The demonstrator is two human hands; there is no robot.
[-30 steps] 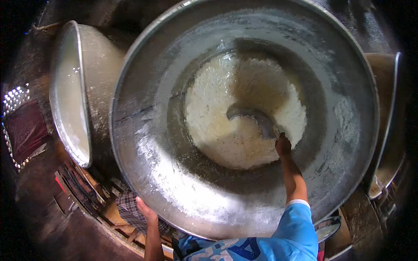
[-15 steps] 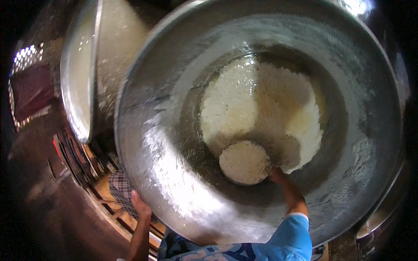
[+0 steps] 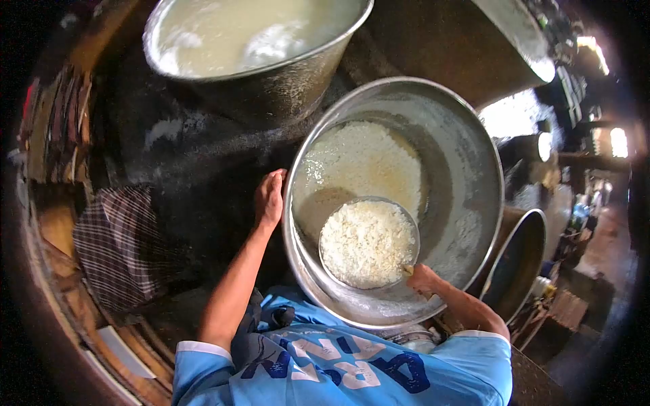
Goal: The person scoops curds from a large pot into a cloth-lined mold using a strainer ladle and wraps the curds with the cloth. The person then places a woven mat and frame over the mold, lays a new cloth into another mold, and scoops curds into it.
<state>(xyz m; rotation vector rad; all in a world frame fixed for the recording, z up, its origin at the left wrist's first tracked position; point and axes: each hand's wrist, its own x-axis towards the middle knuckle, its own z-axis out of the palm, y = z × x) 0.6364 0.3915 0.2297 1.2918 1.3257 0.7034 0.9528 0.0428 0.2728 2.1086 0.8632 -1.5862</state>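
Observation:
My right hand (image 3: 428, 281) is closed round the short handle of a wide round scoop (image 3: 418, 238). The scoop is heaped with a white, crumbly, moist mass (image 3: 369, 243) and is held over the near part of a big metal basin (image 3: 460, 183). More of the pale mass (image 3: 365, 159) lies in the basin's bottom, with some yellowish liquid. My left hand (image 3: 269, 197) is at the basin's left rim, outside it, fingers loosely extended; whether it presses on the rim I cannot tell.
A second large vessel (image 3: 305, 74) with cloudy pale liquid stands beyond, at upper left. A checked cloth (image 3: 118, 247) hangs over wooden slats at left. Another metal pan (image 3: 521, 264) leans at the right, and a big container (image 3: 433, 40) stands at the back.
The view has drawn back and turned, so the basin appears smaller. The filled scoop has come up from the pale mass. My left hand now appears higher along the rim.

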